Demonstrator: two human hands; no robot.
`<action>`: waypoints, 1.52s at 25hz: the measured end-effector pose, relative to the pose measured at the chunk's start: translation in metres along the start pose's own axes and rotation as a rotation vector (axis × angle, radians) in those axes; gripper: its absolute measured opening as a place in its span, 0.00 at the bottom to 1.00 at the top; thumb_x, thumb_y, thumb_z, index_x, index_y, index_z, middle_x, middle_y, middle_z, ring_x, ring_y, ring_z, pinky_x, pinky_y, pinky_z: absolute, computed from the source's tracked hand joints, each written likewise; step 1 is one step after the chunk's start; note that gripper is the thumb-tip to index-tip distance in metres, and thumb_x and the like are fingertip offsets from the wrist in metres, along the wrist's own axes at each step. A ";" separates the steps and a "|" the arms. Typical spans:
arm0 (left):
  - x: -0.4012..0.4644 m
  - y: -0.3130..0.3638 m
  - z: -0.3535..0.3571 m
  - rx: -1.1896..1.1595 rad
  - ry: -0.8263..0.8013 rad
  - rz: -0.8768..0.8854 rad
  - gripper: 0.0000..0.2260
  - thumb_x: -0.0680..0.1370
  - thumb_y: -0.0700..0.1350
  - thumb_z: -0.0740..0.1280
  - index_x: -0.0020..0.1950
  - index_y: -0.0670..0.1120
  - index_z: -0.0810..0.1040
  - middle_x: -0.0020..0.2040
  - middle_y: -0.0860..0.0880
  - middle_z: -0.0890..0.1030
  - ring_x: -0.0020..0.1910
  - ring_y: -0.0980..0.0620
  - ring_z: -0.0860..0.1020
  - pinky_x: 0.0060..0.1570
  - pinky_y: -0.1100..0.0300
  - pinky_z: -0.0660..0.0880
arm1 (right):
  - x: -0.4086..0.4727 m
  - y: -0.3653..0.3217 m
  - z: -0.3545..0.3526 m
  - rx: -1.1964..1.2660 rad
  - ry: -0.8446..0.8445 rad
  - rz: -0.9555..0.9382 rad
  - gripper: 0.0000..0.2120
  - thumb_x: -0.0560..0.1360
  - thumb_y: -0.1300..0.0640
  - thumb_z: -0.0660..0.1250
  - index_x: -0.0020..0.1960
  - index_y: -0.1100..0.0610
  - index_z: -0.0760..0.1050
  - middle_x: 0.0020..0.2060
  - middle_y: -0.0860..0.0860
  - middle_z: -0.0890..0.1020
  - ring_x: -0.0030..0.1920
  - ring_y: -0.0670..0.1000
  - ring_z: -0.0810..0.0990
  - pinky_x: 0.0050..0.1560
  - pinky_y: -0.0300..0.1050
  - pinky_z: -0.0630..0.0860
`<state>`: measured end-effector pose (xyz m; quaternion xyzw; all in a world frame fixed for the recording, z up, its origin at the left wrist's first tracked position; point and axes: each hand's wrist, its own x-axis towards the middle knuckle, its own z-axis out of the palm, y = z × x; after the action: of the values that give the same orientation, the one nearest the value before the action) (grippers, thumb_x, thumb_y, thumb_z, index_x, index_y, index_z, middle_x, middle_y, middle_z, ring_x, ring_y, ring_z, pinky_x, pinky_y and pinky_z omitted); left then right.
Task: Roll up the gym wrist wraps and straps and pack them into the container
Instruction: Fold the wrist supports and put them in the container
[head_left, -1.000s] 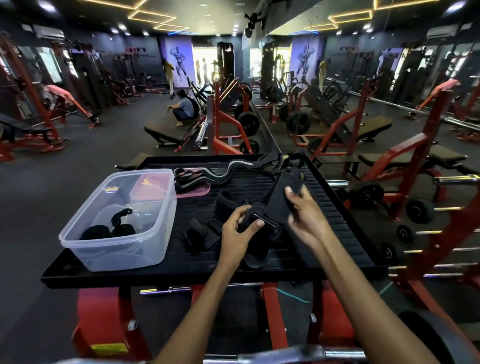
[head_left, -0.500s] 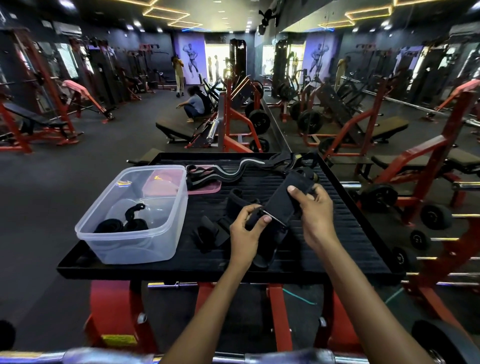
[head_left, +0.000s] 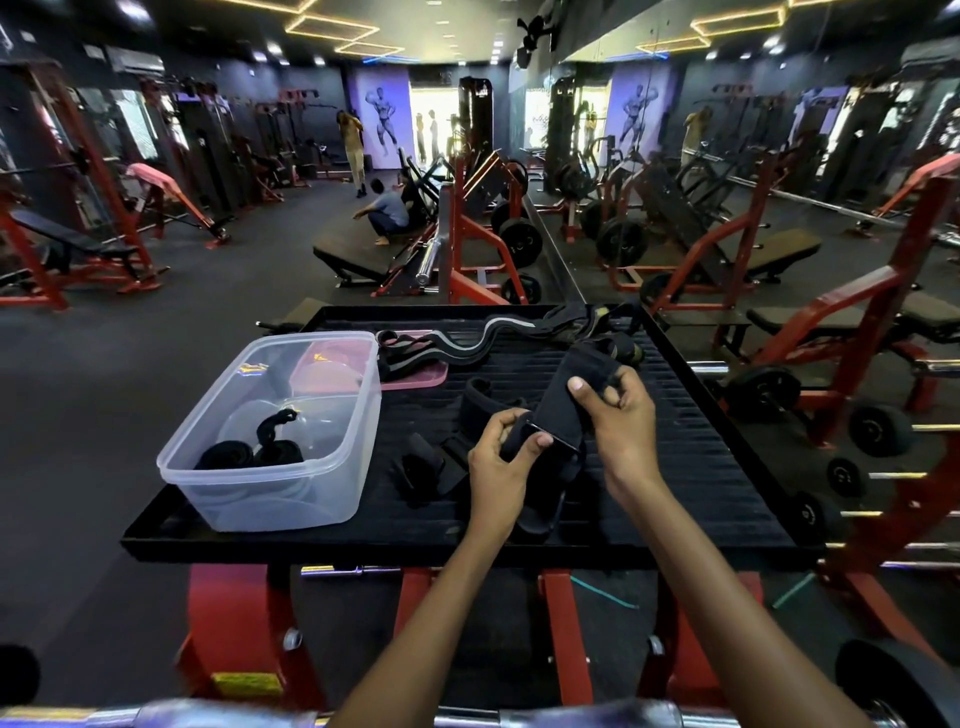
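Both hands hold one black wrist wrap (head_left: 563, 400) above the black tray (head_left: 727, 499). My left hand (head_left: 501, 462) pinches its rolled near end. My right hand (head_left: 621, 421) grips the flat part farther along, thumb on top. To the left stands a clear plastic container (head_left: 332, 467) with two rolled black wraps (head_left: 249, 454) inside. More loose black straps (head_left: 421, 467) lie on the tray beside my left hand. A long grey-and-black strap (head_left: 467, 340) snakes across the tray's far side.
A pink lid (head_left: 421, 375) lies behind the container. The tray rests on a red frame (head_left: 228, 623) with a steel bar (head_left: 218, 714) near me. Red gym machines and weight plates (head_left: 880, 428) crowd the right side. A person crouches far ahead (head_left: 387, 210).
My right hand has slid back along the wrap toward my left hand, which keeps hold of the rolled end. The view has shifted slightly.
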<state>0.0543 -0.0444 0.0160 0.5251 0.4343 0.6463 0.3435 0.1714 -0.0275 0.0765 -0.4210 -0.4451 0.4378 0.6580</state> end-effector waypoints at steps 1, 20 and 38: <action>0.000 0.000 -0.001 -0.023 0.006 -0.011 0.10 0.72 0.44 0.71 0.52 0.46 0.77 0.47 0.52 0.81 0.47 0.63 0.78 0.50 0.69 0.73 | 0.000 0.001 0.000 -0.058 -0.038 0.003 0.07 0.73 0.62 0.69 0.46 0.52 0.76 0.43 0.52 0.83 0.47 0.51 0.82 0.49 0.48 0.79; 0.006 -0.006 -0.006 -0.094 -0.023 -0.067 0.12 0.73 0.50 0.67 0.54 0.48 0.78 0.52 0.49 0.81 0.55 0.54 0.78 0.58 0.59 0.72 | -0.033 -0.030 -0.013 -1.171 -0.524 -0.424 0.45 0.63 0.48 0.77 0.73 0.54 0.60 0.73 0.51 0.60 0.75 0.52 0.57 0.72 0.51 0.62; 0.003 -0.007 0.001 0.377 -0.160 0.205 0.15 0.73 0.52 0.68 0.52 0.42 0.79 0.51 0.54 0.73 0.53 0.58 0.71 0.56 0.72 0.66 | 0.064 -0.061 -0.013 0.201 0.176 0.162 0.10 0.82 0.57 0.55 0.47 0.57 0.73 0.39 0.53 0.80 0.40 0.51 0.79 0.38 0.45 0.81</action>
<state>0.0549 -0.0390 0.0106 0.6710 0.4631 0.5414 0.2054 0.2099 0.0157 0.1447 -0.4245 -0.3041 0.4932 0.6957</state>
